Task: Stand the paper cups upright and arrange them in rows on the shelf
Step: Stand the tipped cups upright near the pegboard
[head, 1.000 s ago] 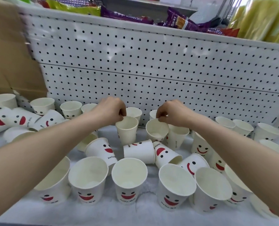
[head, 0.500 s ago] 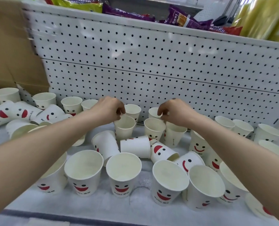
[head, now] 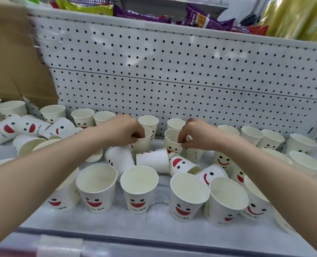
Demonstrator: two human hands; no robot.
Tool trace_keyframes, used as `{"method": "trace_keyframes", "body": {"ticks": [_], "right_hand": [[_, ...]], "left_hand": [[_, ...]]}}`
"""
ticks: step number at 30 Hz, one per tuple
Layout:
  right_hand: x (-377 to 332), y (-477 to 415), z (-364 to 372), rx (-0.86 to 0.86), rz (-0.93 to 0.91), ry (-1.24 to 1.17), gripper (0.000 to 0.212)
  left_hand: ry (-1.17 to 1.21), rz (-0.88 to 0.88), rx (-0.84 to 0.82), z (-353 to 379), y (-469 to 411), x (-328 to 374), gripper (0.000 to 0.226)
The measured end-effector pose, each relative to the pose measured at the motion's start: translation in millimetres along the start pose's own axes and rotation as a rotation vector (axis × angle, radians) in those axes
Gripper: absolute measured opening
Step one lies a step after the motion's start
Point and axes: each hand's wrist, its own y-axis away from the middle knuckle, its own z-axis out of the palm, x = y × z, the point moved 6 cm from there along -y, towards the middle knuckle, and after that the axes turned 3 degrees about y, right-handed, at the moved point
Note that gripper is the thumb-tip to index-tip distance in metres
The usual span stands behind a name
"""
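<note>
Many white paper cups with red smiley faces fill the white shelf (head: 154, 230). My left hand (head: 123, 129) pinches the rim of an upright cup (head: 144, 143) near the back. My right hand (head: 194, 135) pinches the rim of another upright cup (head: 171, 143) beside it. Between and in front of my hands lie toppled cups, one blank-sided (head: 153, 160) and one showing a red mouth (head: 181, 164). A front row of upright cups (head: 139, 188) stands near the shelf edge. More upright cups (head: 82, 117) line the pegboard.
White pegboard (head: 172, 80) backs the shelf. A cardboard box (head: 11, 58) stands at the left. Snack bags (head: 200, 19) lie on the upper shelf. Toppled cups (head: 7, 128) lie at far left. The shelf's front rail (head: 61, 245) runs along the bottom.
Both hands have moved their pinched cups slightly back toward the pegboard and lower onto the shelf. The view has shifted down, so the front rail now shows.
</note>
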Motion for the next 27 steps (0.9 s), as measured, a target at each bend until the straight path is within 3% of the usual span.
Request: {"method": "trace_keyframes", "body": {"ticks": [12, 18, 23, 27], "right_hand": [[-7, 6, -4, 0.037, 0.016, 0.062, 0.016], [-2, 23, -23, 0.121, 0.011, -0.070, 0.016], [-7, 48, -25, -0.127, -0.002, -0.218, 0.017], [-11, 54, -12, -0.181, 0.016, -0.151, 0.027]], "left_hand": [[0.047, -0.043, 0.114, 6, -16, 11, 0.029], [0.083, 0.010, 0.174, -2, -12, 16, 0.030], [0.105, 0.260, 0.088, -12, -5, 60, 0.032], [0.075, 0.332, -0.032, 0, -7, 80, 0.034]]}}
